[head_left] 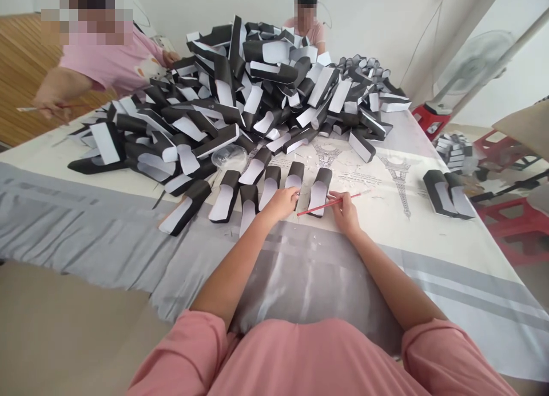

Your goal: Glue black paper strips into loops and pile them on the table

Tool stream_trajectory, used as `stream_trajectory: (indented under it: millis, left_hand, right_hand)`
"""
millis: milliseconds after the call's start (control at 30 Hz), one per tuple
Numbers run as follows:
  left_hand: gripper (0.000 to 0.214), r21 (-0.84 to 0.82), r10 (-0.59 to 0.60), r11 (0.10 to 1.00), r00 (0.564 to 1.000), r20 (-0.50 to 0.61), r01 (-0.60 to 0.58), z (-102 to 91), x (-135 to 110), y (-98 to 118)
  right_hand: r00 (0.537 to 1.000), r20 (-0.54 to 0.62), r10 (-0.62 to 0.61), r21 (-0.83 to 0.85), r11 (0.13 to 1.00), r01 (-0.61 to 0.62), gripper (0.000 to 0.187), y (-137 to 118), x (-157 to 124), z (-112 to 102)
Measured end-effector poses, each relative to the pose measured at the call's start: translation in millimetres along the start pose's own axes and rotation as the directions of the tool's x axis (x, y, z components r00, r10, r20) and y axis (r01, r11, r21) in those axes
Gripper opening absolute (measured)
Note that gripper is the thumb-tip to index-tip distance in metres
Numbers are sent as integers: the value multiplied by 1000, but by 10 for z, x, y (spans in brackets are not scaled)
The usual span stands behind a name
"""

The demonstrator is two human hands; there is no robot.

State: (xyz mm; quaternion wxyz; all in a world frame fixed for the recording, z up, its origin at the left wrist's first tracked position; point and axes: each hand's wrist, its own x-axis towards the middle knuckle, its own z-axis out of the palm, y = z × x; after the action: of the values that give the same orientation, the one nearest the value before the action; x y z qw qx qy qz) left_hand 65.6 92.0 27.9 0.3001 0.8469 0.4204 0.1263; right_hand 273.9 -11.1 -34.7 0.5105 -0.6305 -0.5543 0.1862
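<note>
The left hand (279, 204), fingers together, rests on a curved black-and-white card piece (294, 180) in the near row; the right hand (344, 213) has its fingers clamped on a thin red pencil (319, 206).

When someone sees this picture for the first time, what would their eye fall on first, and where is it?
A huge heap of curved black-and-white pieces covers the far half of the printed tablecloth. Nearer the camera, a row of the same pieces lies at the left hand, while the right hand holds a red pencil.
</note>
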Motion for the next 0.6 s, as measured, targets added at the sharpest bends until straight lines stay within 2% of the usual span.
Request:
stream_trajectory:
  millis: [100,267,400,600]
  left_hand:
    - [33,-75,-20,997,1000,13,21,32,12,-1]
    - [29,-107,24,994,1000,-14,-25,106,31,18]
    - [34,-60,43,997,999,-17,-44,150,55,17]
    - [36,45,1,999,999,-51,1,213,81,59]
  right_hand:
    - [1000,25,-5,30,1000,4,28,-1,19,31]
    - [992,102,-77,-1,997,77,22,-18,26,77]
    - [982,151,-117,-73,989,129,20,-38,31,85]
    - [976,171,-135,-94,984,152,18,-59,39,88]
